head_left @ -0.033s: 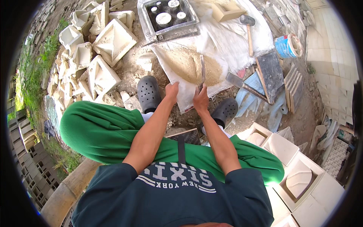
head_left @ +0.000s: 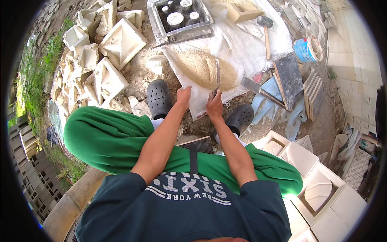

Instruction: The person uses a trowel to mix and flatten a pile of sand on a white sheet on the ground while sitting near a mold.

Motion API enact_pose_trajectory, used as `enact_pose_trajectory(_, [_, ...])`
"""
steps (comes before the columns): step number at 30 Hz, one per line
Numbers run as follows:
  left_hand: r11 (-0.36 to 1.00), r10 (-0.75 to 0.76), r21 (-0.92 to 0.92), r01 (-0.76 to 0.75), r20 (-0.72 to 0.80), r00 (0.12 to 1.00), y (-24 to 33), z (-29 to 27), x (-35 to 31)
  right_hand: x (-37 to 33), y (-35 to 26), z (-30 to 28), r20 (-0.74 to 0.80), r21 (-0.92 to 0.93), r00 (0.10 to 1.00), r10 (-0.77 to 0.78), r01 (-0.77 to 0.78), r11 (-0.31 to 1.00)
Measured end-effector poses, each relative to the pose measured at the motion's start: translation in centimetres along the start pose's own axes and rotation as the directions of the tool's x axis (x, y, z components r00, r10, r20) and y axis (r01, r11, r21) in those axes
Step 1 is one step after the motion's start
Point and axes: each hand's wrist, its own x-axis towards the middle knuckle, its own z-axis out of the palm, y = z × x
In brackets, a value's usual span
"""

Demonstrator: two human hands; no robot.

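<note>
Narrow blade [head_left: 218,72] is shifting slightly rightward; right hand [head_left: 214,106] is gripping its handle, left hand [head_left: 184,97] is pinching white sheet [head_left: 197,100], probably steadying it.

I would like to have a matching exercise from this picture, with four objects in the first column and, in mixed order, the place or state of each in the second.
Column 1
1. Mallet
2. Flat tool
3. Blue bucket
4. Dark square box

Column 2
A. Held in the right hand
B. Contains round pieces with pale tops
C. Lying on the white sheet, its wooden handle pointing towards the person
D. Beside the sheet, to its right

Right pairs: 1-C, 2-A, 3-D, 4-B
</note>
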Motion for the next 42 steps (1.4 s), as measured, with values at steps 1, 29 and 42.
enact_pose_trajectory(1, [1.000,-0.006,0.013,0.006,-0.006,1.000,-0.1,0.1,0.3,-0.1,0.2,-0.2,-0.002,-0.028,1.000,0.018,-0.018,0.999])
enact_pose_trajectory(29, [0.996,-0.005,0.088,0.009,-0.044,0.999,0.0,2.3,-1.5,0.4,1.1,-1.2,0.049,0.021,0.977,0.209,-0.210,0.978])
enact_pose_trajectory(42, [0.976,0.135,0.160,-0.147,0.079,0.988,0.7,1.4,-1.5,0.6,0.3,-0.3,-0.397,0.251,0.832,0.388,-0.308,0.918])
